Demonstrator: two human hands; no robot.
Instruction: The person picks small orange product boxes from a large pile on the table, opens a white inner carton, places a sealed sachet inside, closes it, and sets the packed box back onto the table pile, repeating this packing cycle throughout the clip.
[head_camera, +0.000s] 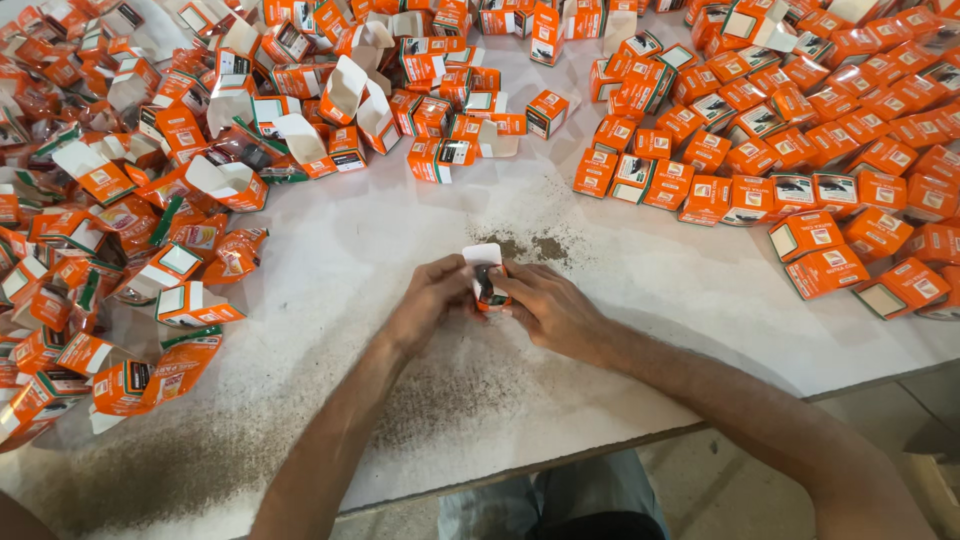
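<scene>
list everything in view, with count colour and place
held box: one, orange, white flap open, between both hands at table centre
closed boxes: many, orange, piled on the right
open boxes: many, orange and white, heaped on the left and top
dark powder: patches, brown, beyond the hands and at the near left edge
table: one, white
left hand: grips the box
right hand: grips the box

White table (400, 240) bears loose open-flapped orange cartons (150, 180) heaped at left, closed orange boxes (800, 150) packed close at right, dark powder (530, 245) scattered at centre and along the near edge (150, 470); grey floor (880, 420) below right.
</scene>
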